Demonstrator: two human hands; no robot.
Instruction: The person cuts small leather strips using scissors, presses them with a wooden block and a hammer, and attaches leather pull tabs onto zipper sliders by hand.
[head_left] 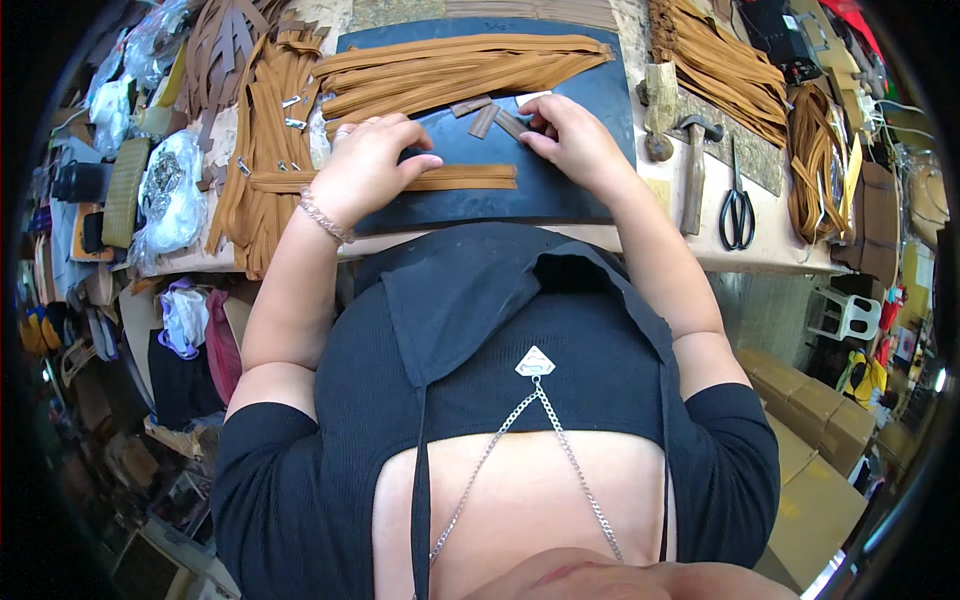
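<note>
A pale table [775,225] spans the top of the frame, with a dark blue mat [460,145] at upper centre. Brown zips [450,70] lie fanned along the mat's top; a single zip [470,178] runs straight below them. The left hand [375,165], left of centre, curls over that zip; its grip cannot be told. The right hand [570,140], right of centre, has its fingertips at the small brown strips [483,121] between the hands; whether it pinches one is unclear. Light fingertips would probably keep the strips flat.
</note>
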